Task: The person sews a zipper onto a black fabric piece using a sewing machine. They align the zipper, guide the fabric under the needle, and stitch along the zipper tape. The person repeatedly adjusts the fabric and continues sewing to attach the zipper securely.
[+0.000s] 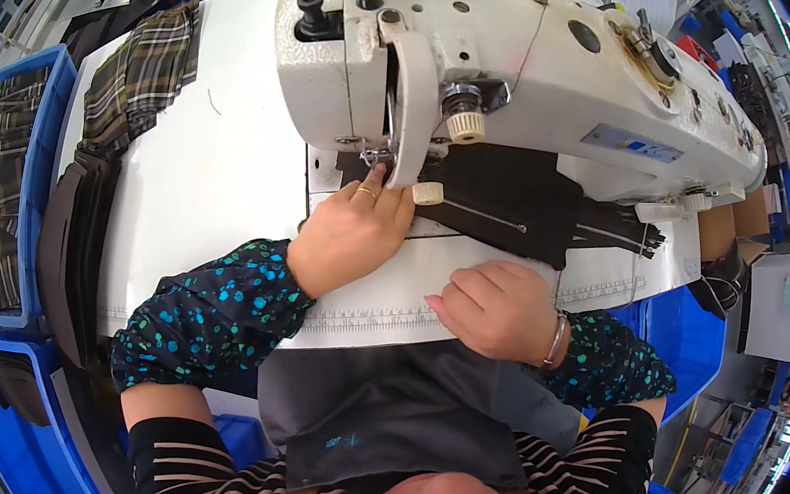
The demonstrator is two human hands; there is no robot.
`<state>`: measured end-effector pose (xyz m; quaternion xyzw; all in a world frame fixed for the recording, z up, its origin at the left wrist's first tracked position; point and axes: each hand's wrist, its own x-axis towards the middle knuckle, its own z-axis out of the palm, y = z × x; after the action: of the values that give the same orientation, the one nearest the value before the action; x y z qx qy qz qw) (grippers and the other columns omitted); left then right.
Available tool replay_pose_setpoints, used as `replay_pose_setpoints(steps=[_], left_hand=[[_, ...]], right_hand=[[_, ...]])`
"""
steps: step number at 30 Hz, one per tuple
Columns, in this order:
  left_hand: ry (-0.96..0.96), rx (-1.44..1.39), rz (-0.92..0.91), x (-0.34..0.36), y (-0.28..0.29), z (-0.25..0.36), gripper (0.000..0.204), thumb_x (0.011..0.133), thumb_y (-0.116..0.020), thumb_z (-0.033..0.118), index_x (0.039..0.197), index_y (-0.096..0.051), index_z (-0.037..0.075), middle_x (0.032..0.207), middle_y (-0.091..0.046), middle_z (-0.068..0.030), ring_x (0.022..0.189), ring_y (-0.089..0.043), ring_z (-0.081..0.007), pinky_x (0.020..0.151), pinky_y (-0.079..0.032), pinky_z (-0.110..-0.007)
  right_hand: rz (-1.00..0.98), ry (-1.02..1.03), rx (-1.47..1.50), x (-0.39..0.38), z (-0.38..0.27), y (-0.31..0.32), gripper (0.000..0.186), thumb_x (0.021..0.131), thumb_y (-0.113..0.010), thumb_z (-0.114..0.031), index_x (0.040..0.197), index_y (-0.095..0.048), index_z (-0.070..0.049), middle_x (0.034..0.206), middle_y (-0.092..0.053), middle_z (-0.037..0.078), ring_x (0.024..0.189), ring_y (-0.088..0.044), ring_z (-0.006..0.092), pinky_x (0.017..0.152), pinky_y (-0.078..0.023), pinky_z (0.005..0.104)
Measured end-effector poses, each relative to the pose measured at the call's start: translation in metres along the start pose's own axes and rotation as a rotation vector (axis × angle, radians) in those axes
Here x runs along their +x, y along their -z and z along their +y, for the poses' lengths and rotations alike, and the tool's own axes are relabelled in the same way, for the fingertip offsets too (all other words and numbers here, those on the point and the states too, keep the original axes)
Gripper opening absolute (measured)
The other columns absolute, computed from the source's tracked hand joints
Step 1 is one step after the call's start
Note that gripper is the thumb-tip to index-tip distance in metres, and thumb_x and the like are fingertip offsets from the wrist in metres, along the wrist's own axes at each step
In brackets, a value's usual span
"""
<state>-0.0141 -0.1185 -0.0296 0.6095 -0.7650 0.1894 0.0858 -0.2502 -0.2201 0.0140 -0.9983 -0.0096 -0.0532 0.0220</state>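
Note:
My left hand (354,231) reaches up to the presser foot (374,155) of a white sewing machine (542,61). Its fingers are stretched forward, with the index fingertip right by the foot and a ring on one finger. Dark brown cloth (514,188) lies under the machine arm and runs off to the right; a thin silvery line like a zipper crosses it. My right hand (497,310) rests near the front of the white table (193,178), its fingers curled in. Whatever it holds, if anything, is hidden beneath. Patterned sleeve covers sit on both forearms.
Plaid cloth pieces (141,75) and a dark cloth stack (78,238) lie along the table's left side. A blue bin (46,198) holds more plaid pieces; another blue bin (69,444) stands below it. A printed ruler (374,322) follows the front edge.

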Motion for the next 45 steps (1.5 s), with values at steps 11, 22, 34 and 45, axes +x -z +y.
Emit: replay_pose_setpoints(steps=[11,22,34,45], left_hand=[[0.049,-0.09,0.214,-0.051,0.028,-0.019,0.03,0.091,-0.075,0.019,0.116,-0.073,0.002,0.119,-0.074,-0.0135,0.097,-0.075,-0.0287,0.076,-0.062,-0.034],[0.322,-0.318,-0.138,-0.049,0.008,-0.067,0.034,0.097,-0.065,0.025,0.118,-0.07,0.0,0.14,-0.062,-0.0181,0.143,-0.049,-0.0384,0.112,-0.042,-0.056],[0.176,-0.386,-0.249,-0.011,-0.025,-0.124,0.042,0.083,-0.065,0.013,0.123,-0.073,0.002,0.149,-0.052,-0.0215,0.157,-0.022,-0.0402,0.118,-0.029,-0.067],[0.174,-0.218,-0.219,-0.02,-0.03,-0.123,0.049,0.094,-0.062,0.025,0.142,-0.063,0.02,0.158,-0.048,-0.0147,0.156,-0.026,-0.0427,0.114,-0.032,-0.067]], right_hand=[[0.262,-0.028,0.257,0.086,0.073,-0.044,0.023,0.092,-0.071,-0.02,0.105,-0.07,-0.001,0.113,-0.07,0.014,0.119,-0.065,0.0337,0.102,-0.053,0.0433],[0.469,-0.015,0.173,0.093,0.076,-0.063,0.013,0.075,-0.069,-0.01,0.071,-0.057,-0.006,0.075,-0.055,0.009,0.073,-0.061,0.0289,0.064,-0.052,0.0406],[0.453,0.027,0.0,0.086,0.086,-0.088,0.026,0.074,-0.077,-0.014,0.062,-0.058,-0.002,0.068,-0.053,0.012,0.068,-0.057,0.0321,0.062,-0.05,0.0432],[0.38,-0.104,0.017,0.085,0.074,-0.081,0.024,0.082,-0.074,-0.018,0.104,-0.08,-0.013,0.075,-0.065,0.011,0.076,-0.064,0.0331,0.067,-0.052,0.0446]])
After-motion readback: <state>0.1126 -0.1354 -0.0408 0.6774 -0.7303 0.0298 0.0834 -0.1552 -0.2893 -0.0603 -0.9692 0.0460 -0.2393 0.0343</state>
